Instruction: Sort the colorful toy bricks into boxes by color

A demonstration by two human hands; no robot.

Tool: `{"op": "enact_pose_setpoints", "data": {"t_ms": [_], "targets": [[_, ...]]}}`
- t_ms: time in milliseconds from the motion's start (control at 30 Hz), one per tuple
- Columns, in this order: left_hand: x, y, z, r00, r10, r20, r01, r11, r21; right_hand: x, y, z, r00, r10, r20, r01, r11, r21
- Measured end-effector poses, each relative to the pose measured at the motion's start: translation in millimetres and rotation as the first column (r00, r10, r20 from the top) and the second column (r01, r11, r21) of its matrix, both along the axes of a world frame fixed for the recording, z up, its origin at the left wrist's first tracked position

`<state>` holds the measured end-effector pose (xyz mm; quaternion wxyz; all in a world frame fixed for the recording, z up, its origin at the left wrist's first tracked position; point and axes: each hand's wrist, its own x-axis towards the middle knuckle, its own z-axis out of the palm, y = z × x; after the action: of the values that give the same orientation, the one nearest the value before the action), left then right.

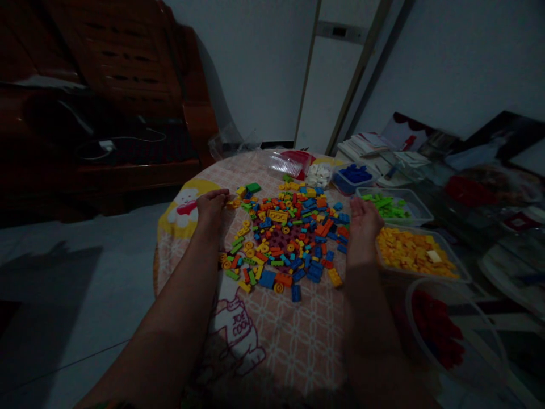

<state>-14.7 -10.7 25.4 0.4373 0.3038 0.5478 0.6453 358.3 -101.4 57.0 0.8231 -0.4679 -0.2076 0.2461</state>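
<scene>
A pile of mixed toy building bricks (pixel 293 227) in orange, blue, yellow and green is spread over the middle of the round table. At its left edge lies my left hand (pixel 210 209), fingers stretched out beside a few small yellow pieces (pixel 233 203). On the opposite side my right hand (pixel 365 218) stands edge-on, open, close to blue and orange bricks. I see nothing held in either hand, though the dim light blurs the fingertips. A longer yellow brick (pixel 277 216) sits on top of the heap, and a green brick (pixel 253 187) lies at the far left.
Along the right stand tubs of sorted bricks: blue (pixel 356 173), bright green (pixel 385 205), yellow (pixel 415 251) and red (pixel 438 329). White bricks (pixel 319 175) and a clear plastic tray (pixel 286 163) are at the back. A patterned cloth (pixel 306 335) covers the table.
</scene>
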Motion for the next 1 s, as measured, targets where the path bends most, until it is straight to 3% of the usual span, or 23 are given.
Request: {"op": "enact_pose_setpoints", "data": {"t_ms": [100,200,333,433,700,833,1000], "targets": [[-0.6,0.7,-1.8,1.0,-0.013,-0.003,0.013,1.0,0.007,21.3,1.4,-1.5,0.984,-0.152,-0.092,0.153,0.988,-0.001],[-1.0,0.0,-1.5,1.0,-0.017,-0.018,0.017,1.0,0.018,11.4,2.8,4.7,0.981,-0.116,-0.155,0.107,0.992,-0.064],[-1.5,-1.3,-0.2,0.999,-0.013,-0.047,0.014,1.0,0.015,-26.7,2.6,15.9,0.985,0.157,-0.066,-0.165,0.976,-0.139],[-1.7,-0.9,-1.0,0.999,-0.011,-0.052,0.011,1.0,0.012,-52.1,-0.5,21.8,0.925,0.38,0.03,-0.357,0.893,-0.275],[-1.3,1.5,-1.5,1.0,0.004,-0.03,-0.004,1.0,-0.001,-91.0,-5.3,22.9,0.732,0.644,0.223,-0.459,0.708,-0.537],[-0.4,-1.0,1.9,1.0,0.019,-0.024,-0.019,1.0,0.008,-99.6,-8.4,17.2,0.586,0.738,0.336,-0.426,0.633,-0.647],[0.3,-3.4,3.6,1.0,0.008,-0.014,-0.008,1.0,0.019,-111.0,-14.2,17.4,0.223,0.795,0.564,-0.277,0.606,-0.745]]}}
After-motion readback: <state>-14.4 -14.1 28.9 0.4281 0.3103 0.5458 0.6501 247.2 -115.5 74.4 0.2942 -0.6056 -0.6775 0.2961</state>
